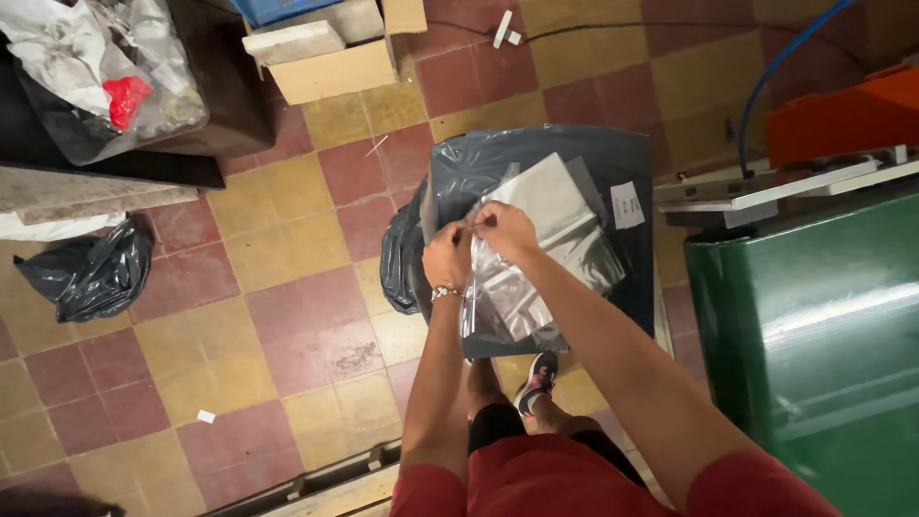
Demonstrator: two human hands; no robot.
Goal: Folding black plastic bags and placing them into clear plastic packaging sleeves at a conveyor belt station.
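Tearing is the risk: you are pinching the top edge of the clear plastic bag (522,258) between the closed fingertips of your left hand (447,257) and right hand (504,228) over the dark sack (574,153), and pulling apart too hard is likely to split it.
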